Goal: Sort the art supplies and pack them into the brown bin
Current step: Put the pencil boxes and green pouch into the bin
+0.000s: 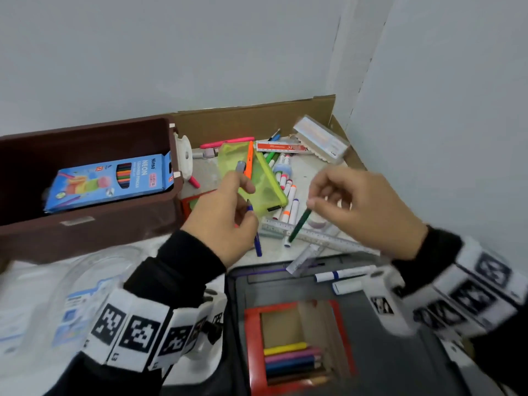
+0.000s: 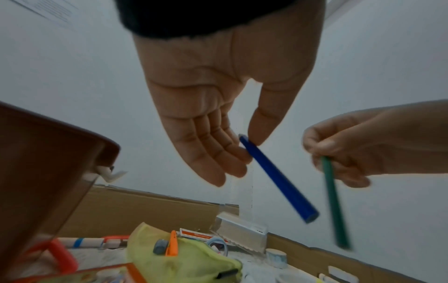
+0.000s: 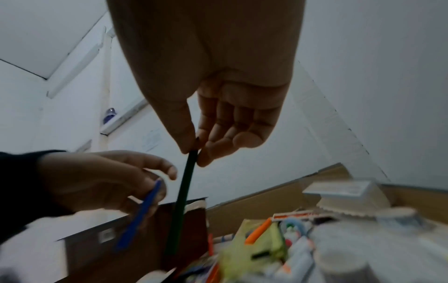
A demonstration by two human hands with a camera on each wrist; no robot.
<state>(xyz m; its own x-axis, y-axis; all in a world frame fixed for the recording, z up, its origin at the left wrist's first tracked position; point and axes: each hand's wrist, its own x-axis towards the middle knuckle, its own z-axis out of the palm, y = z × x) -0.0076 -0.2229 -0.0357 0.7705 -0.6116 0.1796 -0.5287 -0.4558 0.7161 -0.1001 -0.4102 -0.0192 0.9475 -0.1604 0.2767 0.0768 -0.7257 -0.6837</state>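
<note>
The left hand (image 1: 225, 215) sits at the centre of the head view, pinching a blue pencil (image 2: 276, 178) between thumb and fingertips; the left wrist view shows the other fingers fairly straight, the pencil slanting down toward the lower right. Just to its right in the frame, the right hand (image 1: 363, 210) pinches a green pencil (image 1: 298, 224) by its upper end between thumb and forefinger, so the pencil hangs down, its remaining fingers loosely curled.

Both hands hover over the jumble in a cardboard tray (image 1: 257, 115): a yellow-green pouch (image 1: 257, 178) with an orange pen (image 1: 249, 161) lying on it, markers (image 1: 288, 195), clear rulers (image 1: 320, 235). At the bottom centre of the frame stands an open red pencil box (image 1: 251, 352) with several coloured pencils already lying in it. The brown bin (image 1: 85, 230) is at the left, and a blue box of neon pencils (image 1: 111, 181) rests inside it.

To my eye the person is at the sorting stage, gathering loose pencils. The likely next move is to bring both pencils down to the red box and slide them in alongside the others, which calls for lining them up lengthwise with its opening. Most of the pile is not yet packed.
</note>
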